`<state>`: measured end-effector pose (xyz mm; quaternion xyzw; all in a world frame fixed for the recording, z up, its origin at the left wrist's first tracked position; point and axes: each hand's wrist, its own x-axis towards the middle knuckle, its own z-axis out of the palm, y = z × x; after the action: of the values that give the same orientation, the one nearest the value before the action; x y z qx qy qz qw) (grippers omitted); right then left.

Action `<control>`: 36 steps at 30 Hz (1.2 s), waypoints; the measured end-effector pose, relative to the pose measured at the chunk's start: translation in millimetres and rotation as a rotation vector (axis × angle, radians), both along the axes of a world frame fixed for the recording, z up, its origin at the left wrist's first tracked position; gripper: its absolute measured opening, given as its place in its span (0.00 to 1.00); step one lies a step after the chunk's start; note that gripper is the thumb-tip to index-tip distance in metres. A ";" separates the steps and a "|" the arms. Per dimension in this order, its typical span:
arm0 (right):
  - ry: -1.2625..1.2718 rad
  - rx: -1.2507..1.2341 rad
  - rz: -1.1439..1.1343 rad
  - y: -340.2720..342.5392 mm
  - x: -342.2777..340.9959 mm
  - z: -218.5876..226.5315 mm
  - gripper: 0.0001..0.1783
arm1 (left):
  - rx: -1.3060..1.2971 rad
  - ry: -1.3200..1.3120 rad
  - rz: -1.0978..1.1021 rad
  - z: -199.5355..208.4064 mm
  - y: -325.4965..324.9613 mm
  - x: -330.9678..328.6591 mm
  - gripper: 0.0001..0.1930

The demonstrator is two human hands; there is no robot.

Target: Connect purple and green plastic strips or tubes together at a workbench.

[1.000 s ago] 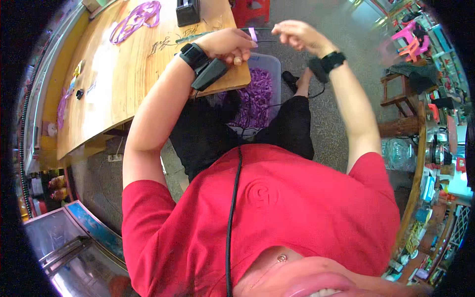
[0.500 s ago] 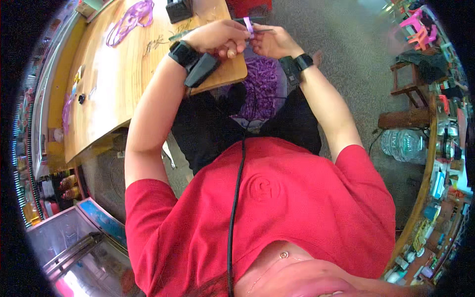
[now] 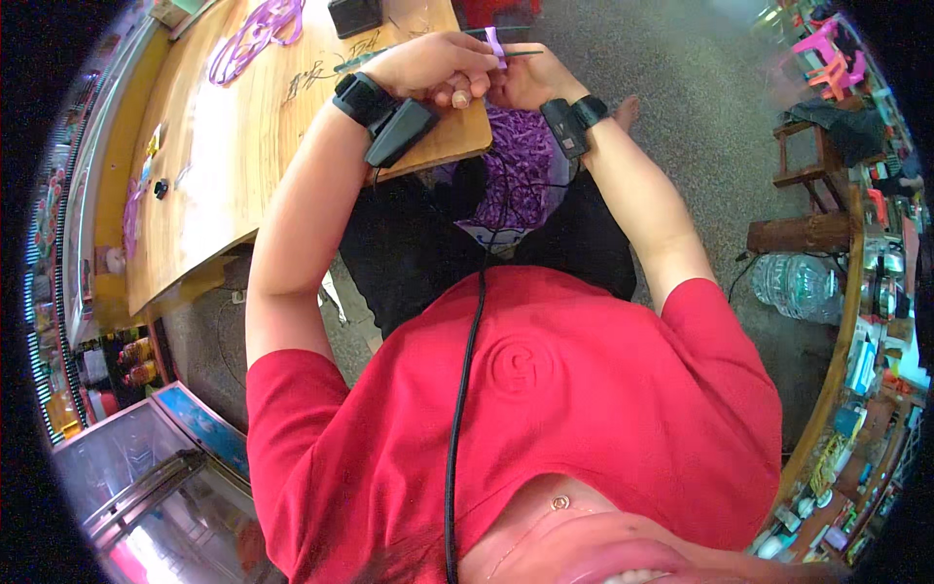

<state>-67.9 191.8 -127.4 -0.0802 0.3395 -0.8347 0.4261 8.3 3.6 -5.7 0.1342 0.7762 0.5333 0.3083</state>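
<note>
A short purple ribbon [image 3: 494, 43] stands up between my hands, around or against a thin dark two-pronged tool [image 3: 523, 53] whose greenish end shows past my left wrist. My left hand [image 3: 443, 70] is closed over the tool, fingers curled beside the ribbon. Just to the right, my right hand [image 3: 535, 78] is bent in with its fingers at the ribbon; its fingertips are partly hidden, so its grip does not show clearly. Below both hands, a tub [image 3: 486, 234] between my legs holds a heap of purple ribbon pieces [image 3: 523, 165].
The wooden table [image 3: 214, 185] reaches under my left forearm. On it lie a loose purple ribbon bundle [image 3: 255, 39], dark twist-like strips [image 3: 309, 80] and a black box [image 3: 354, 16]. A black cable [image 3: 465, 389] hangs down my front. A stool [image 3: 808, 156] and large clear bottle [image 3: 798, 285] stand at right.
My hands have come slightly closer together at the ribbon. My right fingers, more spread before, are now curled in. The view has shifted a little.
</note>
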 end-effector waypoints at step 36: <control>0.166 0.356 0.149 17.4 -2.4 63.2 0.25 | -0.001 0.028 -0.001 0.2 -1.9 -0.6 0.14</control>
<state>-70.3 209.2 -64.1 -0.0969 0.5088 -0.7180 0.4650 7.7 1.7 -5.5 0.1417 0.7806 0.5310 0.2978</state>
